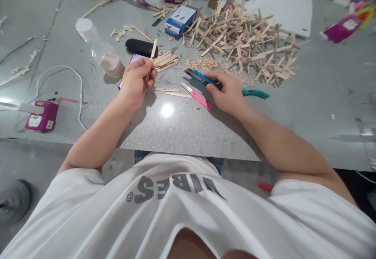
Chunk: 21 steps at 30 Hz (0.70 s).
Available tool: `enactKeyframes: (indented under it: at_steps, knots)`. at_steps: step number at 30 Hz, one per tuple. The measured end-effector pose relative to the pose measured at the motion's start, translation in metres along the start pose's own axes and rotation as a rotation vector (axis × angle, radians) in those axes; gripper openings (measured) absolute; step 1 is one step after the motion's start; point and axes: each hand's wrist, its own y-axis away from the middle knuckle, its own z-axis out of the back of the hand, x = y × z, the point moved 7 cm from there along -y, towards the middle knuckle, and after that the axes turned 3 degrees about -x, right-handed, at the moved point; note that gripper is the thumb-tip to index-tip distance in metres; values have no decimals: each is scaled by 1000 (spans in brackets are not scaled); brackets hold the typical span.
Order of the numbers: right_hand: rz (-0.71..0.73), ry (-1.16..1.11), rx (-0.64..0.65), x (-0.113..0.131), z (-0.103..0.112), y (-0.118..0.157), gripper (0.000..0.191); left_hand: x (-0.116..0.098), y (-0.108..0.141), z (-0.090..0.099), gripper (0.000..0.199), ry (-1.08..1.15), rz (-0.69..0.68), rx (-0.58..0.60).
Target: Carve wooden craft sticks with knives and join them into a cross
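My left hand point(138, 79) is closed on a wooden stick point(154, 49), which stands up tilted between thumb and fingers. In my right hand point(225, 93) is a blue and black box cutter point(199, 77), its tip pointing left over the table. A pink-handled knife point(201, 99) lies just below the cutter, beside two loose wooden sticks point(167, 90). Behind the cutter are wood shavings point(205, 64). A stack of flat sticks point(166, 61) rests right of my left hand, next to a black case point(138, 46). Teal handles point(256, 93) stick out beyond my right hand.
A large heap of joined sticks point(235, 35) covers the back right, near a blue box point(180, 20). A clear bottle point(100, 49) and a phone point(135, 58) are at the left. A purple power adapter point(42, 116) with a white cable lies farther left. The table's edge point(188, 155) runs before my body.
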Motion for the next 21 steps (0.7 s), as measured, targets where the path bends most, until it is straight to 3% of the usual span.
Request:
enactKeyframes:
  at_steps: [3, 7, 15, 18, 21]
  knots:
    - [-114, -178, 8, -10, 18, -9, 42, 7, -1, -1, 41, -13, 4, 35]
    - [-174, -282, 222, -12, 27, -12, 50, 15, -3, -2, 39, -58, -19, 98]
    - [-75, 148, 373, -1, 19, -6, 43, 14, -17, 8, 36, -158, -140, 94]
    - [11, 262, 265, 22, 26, -7, 27, 10, -21, 14, 31, -139, -130, 55]
    - [125, 191, 75, 68, 51, 7, 20, 4, -22, 15, 28, -110, -119, 3]
